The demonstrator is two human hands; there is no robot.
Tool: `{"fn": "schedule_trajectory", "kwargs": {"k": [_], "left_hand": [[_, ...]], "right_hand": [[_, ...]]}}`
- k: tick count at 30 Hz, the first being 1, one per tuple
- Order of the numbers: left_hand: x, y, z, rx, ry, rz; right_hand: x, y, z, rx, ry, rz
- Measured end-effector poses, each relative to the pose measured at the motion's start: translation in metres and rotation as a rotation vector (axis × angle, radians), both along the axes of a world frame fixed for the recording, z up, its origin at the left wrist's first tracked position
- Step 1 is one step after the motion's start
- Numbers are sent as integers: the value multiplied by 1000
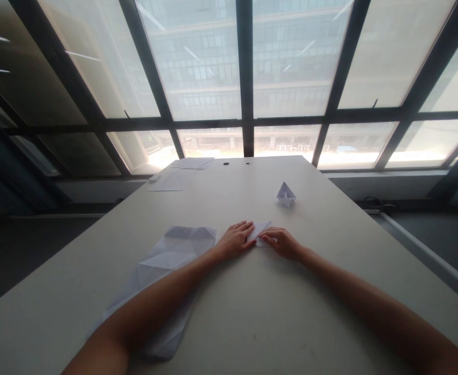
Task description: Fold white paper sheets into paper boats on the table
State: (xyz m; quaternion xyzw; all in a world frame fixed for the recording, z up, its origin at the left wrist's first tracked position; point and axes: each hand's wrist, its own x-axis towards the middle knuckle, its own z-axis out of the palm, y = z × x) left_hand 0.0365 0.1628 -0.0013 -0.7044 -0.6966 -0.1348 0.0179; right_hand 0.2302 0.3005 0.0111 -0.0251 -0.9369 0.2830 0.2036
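A small folded piece of white paper lies on the table between my two hands. My left hand rests flat on its left side, fingers stretched out. My right hand has its fingers pinched together on the paper's right part, at a pointed flap. Under and beside my left forearm is a large creased sheet of paper, partly hidden by the arm. Just beyond my right hand stands a folded paper boat, upright on the tabletop.
The white table stretches away to tall windows with dark frames. Several flat paper sheets lie at its far left, with a small white object beside them. Dark curtains hang at the left.
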Motion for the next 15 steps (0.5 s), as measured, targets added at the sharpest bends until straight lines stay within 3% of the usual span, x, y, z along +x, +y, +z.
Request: {"fn": "schedule_trajectory", "kwargs": {"k": [3,8,15], "left_hand": [[-1,0,0,-7,-7,-33],[0,0,3,-17,-16,-72],[-2,3,-1,78,-101,-48]], "right_hand": [[-4,9,-8,96,-25,-99],[-5,17,-13,226,-143,-79],[-5,16,-14,273,-43,-142]]}}
